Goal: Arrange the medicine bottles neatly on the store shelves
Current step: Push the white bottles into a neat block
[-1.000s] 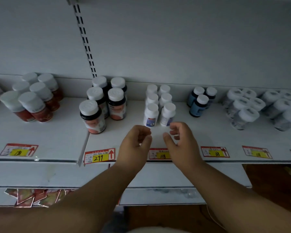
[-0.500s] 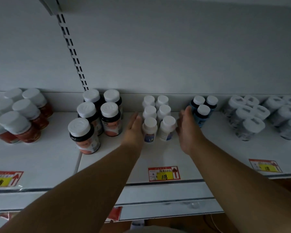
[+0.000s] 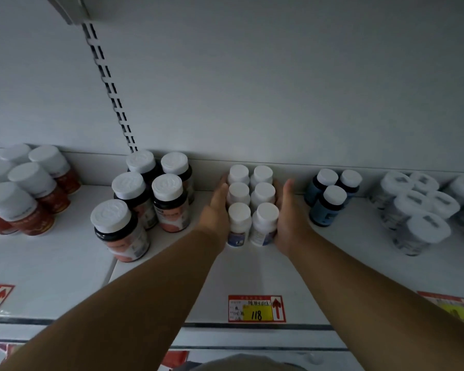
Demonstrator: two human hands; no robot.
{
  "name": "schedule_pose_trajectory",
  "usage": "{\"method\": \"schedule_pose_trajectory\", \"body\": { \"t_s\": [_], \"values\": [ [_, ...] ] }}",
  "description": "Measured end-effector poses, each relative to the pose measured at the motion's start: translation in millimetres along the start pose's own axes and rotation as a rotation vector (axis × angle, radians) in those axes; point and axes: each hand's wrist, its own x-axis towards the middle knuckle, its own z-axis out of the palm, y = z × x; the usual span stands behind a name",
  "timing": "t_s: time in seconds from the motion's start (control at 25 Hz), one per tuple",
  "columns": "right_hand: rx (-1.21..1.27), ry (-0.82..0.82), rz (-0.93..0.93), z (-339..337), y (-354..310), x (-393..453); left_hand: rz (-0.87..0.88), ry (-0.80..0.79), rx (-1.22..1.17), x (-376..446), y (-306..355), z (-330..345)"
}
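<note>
Nearest us, the white metal shelf (image 3: 252, 277) carries a red-and-yellow price tag (image 3: 256, 308) marked 118. Our left hand (image 3: 217, 210) and right hand (image 3: 287, 218), fingers straight, now press 6 small white-capped medicine bottles (image 3: 252, 204), reaching deeper than 0.5 s ago.

I see a plain grey-white back wall (image 3: 279, 76) in dim light, a slotted upright rail (image 3: 110, 89) running down it at far left.

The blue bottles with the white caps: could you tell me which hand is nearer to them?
Right. The right hand lies just left of the blue bottles, pressed against the small white bottles; the left hand is beyond that cluster.
</note>
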Motion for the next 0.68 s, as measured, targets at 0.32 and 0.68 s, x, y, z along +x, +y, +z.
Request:
{"method": "schedule_pose_trajectory", "body": {
  "t_s": [0.32, 0.68],
  "values": [
    [-0.023, -0.021, -0.027, 0.0, -7.3, -7.6, -0.021, -0.064, -0.1, 0.7, 6.4, 2.1],
    [-0.987, 0.077, -0.399, -28.7, 13.7, -79.6, 0.328, -0.002, 1.003, -68.4, -6.2, -47.7]
  ]
}}
